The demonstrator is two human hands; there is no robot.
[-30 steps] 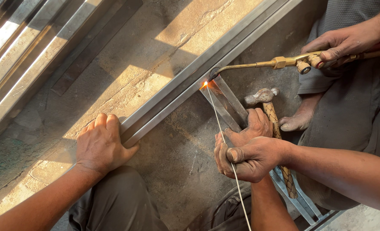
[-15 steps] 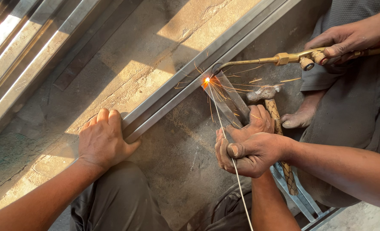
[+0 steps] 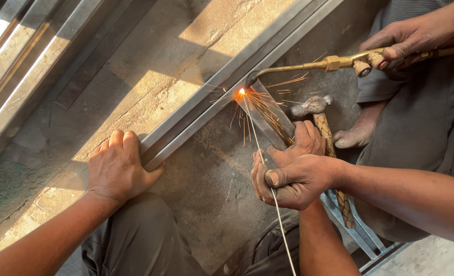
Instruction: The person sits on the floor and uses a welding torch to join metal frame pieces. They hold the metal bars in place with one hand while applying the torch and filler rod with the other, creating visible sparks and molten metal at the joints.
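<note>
My left hand (image 3: pixel 117 166) still lies flat and open on the long steel bar (image 3: pixel 211 110). My right hand (image 3: pixel 301 145) grips the short steel strip (image 3: pixel 268 115) that meets the bar. More sparks (image 3: pixel 242 93) fly now under a co-worker's brass torch (image 3: pixel 329 64).

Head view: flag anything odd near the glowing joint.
Orange sparks spray from the glowing joint toward the bare right hand gripping the short grey steel strip; a co-worker's bare foot sits close by, unprotected.

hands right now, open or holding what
left hand: open, pressed flat on long steel bar
right hand: closed on short steel piece
</note>
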